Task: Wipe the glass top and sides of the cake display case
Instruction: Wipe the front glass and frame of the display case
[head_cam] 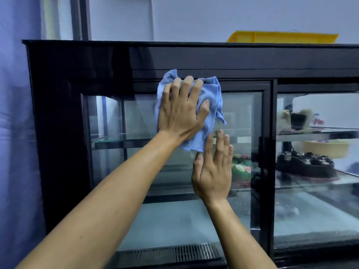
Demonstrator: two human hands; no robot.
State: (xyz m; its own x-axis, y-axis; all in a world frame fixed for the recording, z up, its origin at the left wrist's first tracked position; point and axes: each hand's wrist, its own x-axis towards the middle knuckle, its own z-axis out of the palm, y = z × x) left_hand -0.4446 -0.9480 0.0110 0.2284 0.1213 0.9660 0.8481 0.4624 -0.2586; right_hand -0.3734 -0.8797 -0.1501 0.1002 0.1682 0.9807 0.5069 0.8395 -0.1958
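The crumpled light-blue microfibre cloth (208, 105) is bunched up against the glass sliding door (239, 113) of the black-framed cake display case (58, 113), just above centre frame, right where the pane meets its dark upper rail. That cloth looks soft and light, no stiffness at all, so it wants a flat palm spread across its middle to keep it from sliding out; 1 loose corner already dangles to the lower right. The glass itself looks smooth, slick and breakable, so even pressure seems the sensible call.

The left hand (181, 111) has it covered: fingers spread wide and curled over the top of the bundle, thumb hooked into the fabric on the right, palm pushing the cloth onto the pane. Its forearm runs up from the lower left of the frame, well extended.

Just below, the right hand (212, 171) holds nothing, fingers straight and close together, pointing up; whether the palm actually touches the glass is hard to tell.

Inside, a dark chocolate cake (305, 166) sits at right. Upper right, a yellow plastic tray (281, 36) rests on the case's top.
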